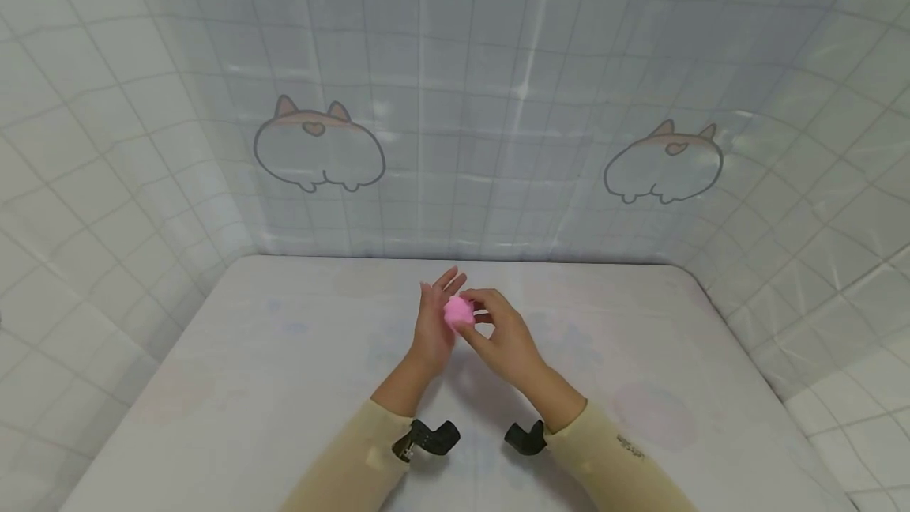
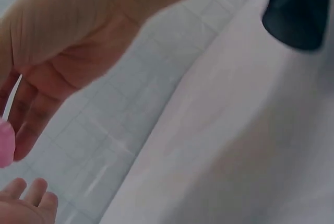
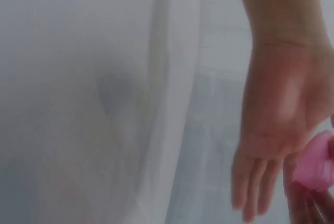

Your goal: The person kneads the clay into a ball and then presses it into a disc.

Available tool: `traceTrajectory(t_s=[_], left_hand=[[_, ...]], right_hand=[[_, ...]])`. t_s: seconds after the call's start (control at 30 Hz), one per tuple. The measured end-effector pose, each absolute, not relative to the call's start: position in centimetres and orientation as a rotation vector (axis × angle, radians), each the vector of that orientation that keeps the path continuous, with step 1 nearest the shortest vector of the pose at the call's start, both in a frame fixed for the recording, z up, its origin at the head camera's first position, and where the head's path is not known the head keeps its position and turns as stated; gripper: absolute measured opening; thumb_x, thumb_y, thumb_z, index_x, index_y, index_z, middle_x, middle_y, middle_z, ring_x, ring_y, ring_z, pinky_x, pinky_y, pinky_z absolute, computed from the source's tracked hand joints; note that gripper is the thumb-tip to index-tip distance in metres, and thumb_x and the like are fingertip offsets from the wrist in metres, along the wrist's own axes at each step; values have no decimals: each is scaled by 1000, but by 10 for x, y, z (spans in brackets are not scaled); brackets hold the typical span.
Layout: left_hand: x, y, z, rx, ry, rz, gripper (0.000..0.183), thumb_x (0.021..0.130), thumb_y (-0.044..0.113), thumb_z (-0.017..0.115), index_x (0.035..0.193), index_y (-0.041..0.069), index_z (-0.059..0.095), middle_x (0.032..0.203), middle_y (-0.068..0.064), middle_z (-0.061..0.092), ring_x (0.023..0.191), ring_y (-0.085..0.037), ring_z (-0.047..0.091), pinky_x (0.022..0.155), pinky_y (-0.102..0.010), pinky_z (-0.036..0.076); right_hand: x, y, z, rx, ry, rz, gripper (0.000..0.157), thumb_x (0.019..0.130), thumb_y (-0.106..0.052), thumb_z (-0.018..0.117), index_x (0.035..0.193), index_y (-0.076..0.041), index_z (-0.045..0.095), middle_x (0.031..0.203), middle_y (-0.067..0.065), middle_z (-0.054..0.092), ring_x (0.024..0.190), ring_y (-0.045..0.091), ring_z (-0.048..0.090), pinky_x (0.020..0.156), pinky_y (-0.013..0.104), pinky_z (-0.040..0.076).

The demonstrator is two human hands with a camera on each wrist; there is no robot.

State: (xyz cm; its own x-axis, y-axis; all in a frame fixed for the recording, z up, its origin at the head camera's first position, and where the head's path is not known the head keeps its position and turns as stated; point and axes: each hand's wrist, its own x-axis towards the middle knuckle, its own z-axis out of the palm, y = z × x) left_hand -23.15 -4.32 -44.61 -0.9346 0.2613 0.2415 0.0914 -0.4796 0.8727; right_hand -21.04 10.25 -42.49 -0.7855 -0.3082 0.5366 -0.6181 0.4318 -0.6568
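A rounded pink lump of modelling clay [image 1: 458,312] is held between the thumb and fingers of my right hand [image 1: 505,342], above the middle of the table. My left hand [image 1: 435,322] stands just to its left, palm turned toward the clay and fingers straight. In the right wrist view, the left hand [image 3: 282,114] points its fingers down, and the clay [image 3: 315,164] is cut by the right edge, showing an uneven, creased surface. The left wrist view catches the clay [image 2: 6,144] at its left edge by the right hand [image 2: 78,31]; whether it touches the left palm I cannot tell.
A pale cloth with faint coloured patches covers the table [image 1: 298,385]. Behind it hangs a grid-patterned curtain [image 1: 469,141] with two cartoon animal drawings, and similar sheets close off both sides. Dark camera mounts [image 1: 437,438] sit at both wrists below the beige sleeves [image 1: 355,461].
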Motion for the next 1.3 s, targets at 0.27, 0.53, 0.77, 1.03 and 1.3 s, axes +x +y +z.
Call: traceTrajectory(t_s=[0.27,0.53,0.77,1.03,1.3], left_hand=[[-229,-37,-439,311,1087,2693,83,97,74,10,155,20,30,159,-6,35,144,-26,35,96,-29,48],[-226,-39,-437,287,911,2707,82,97,74,14,154,17,33,156,-8,39,140,-25,42,95,-31,49],[-224,-39,-437,271,826,2732,84,97,75,18,153,15,34,152,-7,46,128,-22,53,104,-31,44],[-222,-38,-441,291,845,2743,80,99,71,15,152,15,37,150,-10,45,120,-19,56,103,-32,42],[-220,-31,-446,289,892,2718,82,99,70,6,153,17,35,144,-1,50,113,-14,56,92,-26,47]], right_hand=[[-208,96,-429,843,-2381,1217,46,88,-12,79,129,-7,59,117,5,62,101,17,65,85,28,56],[-207,97,-429,877,-2413,1108,44,91,-19,76,131,-7,60,119,5,64,100,14,64,86,30,55],[-208,101,-423,812,-2328,1076,40,94,-14,71,132,-6,62,126,7,66,116,27,61,98,46,50],[-223,90,-408,587,-2129,1284,45,107,-35,48,145,-12,51,150,6,47,133,28,45,104,55,41],[-240,71,-411,515,-2100,1286,63,108,-50,29,160,-14,24,166,11,14,150,38,9,111,69,18]])
